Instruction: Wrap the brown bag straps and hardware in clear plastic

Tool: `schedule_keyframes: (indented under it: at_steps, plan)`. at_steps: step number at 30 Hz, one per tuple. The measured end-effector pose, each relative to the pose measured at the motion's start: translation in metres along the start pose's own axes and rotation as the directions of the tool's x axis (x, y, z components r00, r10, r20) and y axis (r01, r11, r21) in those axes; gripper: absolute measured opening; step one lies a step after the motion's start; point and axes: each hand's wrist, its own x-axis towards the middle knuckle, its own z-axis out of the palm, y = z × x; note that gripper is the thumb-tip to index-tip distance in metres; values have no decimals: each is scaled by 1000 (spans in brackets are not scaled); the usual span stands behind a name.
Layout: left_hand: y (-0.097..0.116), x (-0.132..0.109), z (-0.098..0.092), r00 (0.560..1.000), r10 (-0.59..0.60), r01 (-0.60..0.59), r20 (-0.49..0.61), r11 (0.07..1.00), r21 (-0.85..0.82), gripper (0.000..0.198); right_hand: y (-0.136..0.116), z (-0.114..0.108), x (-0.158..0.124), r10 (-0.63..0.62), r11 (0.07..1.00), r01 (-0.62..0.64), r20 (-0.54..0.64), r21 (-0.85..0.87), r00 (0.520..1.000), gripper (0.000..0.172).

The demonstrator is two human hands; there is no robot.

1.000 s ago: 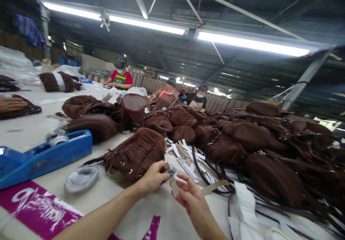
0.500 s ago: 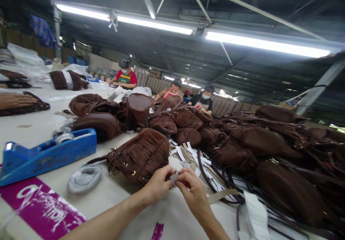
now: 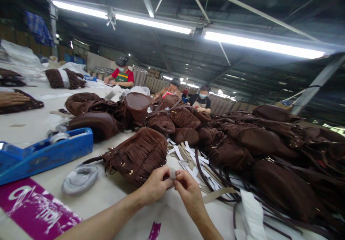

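Note:
Both hands meet at the middle front, pinching a small greyish piece [image 3: 172, 174] that looks like paper or tape. My left hand [image 3: 157, 182] grips its left side between thumb and forefinger. The fingers of my right hand [image 3: 188, 185] are closed on its right side. Just behind them lies a brown fringed bag [image 3: 140, 153] with gold eyelets, on its side. Its strap ends in a coil wrapped in pale grey material [image 3: 81, 178] on the table. White and beige strips [image 3: 188, 159] are scattered right behind my right hand.
A blue tape dispenser [image 3: 48, 153] stands left, behind a purple printed sheet [image 3: 35, 207]. Brown bags [image 3: 258, 139] are heaped across the back and right. Dark straps and a white bundle [image 3: 252, 211] lie front right. Another person's hand [image 3: 13, 99] rests on a bag at far left; several people work beyond.
The view has shifted slightly, so the table's things appear a little further left. My hands stay together on the small piece, which shows a bit more between the fingertips.

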Motion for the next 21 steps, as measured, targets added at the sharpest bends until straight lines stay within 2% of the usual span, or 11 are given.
schedule_keyframes:
  at_steps: [1,4,6,8,9,11,14,17,21]
  plan:
    - [-2,1,0,1000,-7,7,-10,1000,6,6,1,0,1,37,999,-37,2,25,999,7]
    - [-7,3,1,999,-20,22,-34,999,49,3,0,-3,5,118,988,-123,55,96,991,30]
    - [-7,3,1,1000,-6,6,-7,998,56,3,-4,-8,9,107,992,-114,136,44,985,29]
    - [-7,2,1,999,14,-16,35,998,67,5,-11,-13,14,70,994,-52,201,-95,977,12]
    - [-6,2,1,999,14,-17,46,996,84,5,-14,-14,15,30,984,9,219,-176,975,10]
    - [-5,2,-1,999,1,-6,38,992,126,6,-20,-15,17,-89,940,163,246,-299,965,17]
    - [-5,2,-4,998,-14,7,54,991,133,9,-26,-12,16,-233,872,336,302,-355,924,19]
    - [-4,3,-6,995,-22,14,102,997,79,9,-27,-9,14,-247,878,343,296,-334,923,19]
    - [-6,4,-5,997,-44,40,60,997,68,12,-28,-9,15,-183,904,274,280,-328,942,15]
